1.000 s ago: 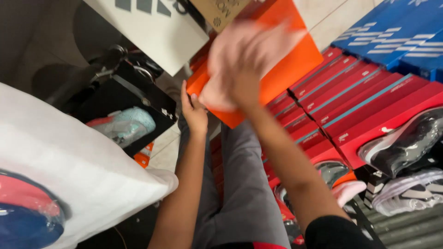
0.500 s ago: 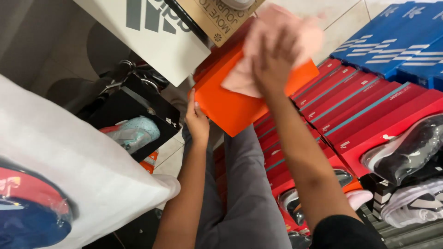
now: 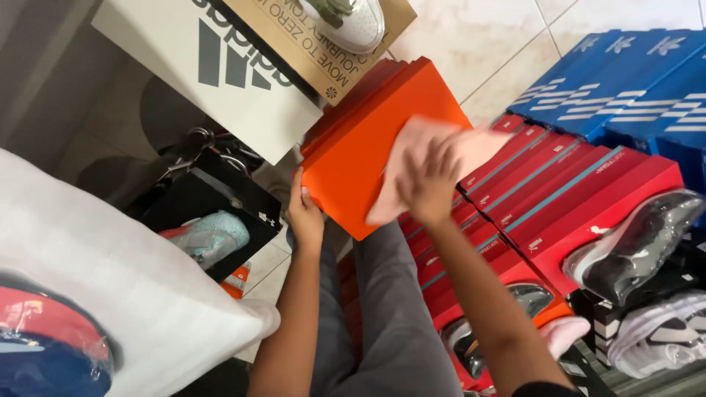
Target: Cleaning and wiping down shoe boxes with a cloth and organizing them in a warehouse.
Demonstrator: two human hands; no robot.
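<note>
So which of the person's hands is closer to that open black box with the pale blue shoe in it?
Left. The left hand grips the orange box edge just beside the black box; the right hand, pressing a pink cloth, is farther away.

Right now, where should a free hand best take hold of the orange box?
Probably the orange box by its lower-left edge, coming from below, beside the left hand. The box tilts with that edge bare, while the right hand presses a pink cloth on its face.
</note>
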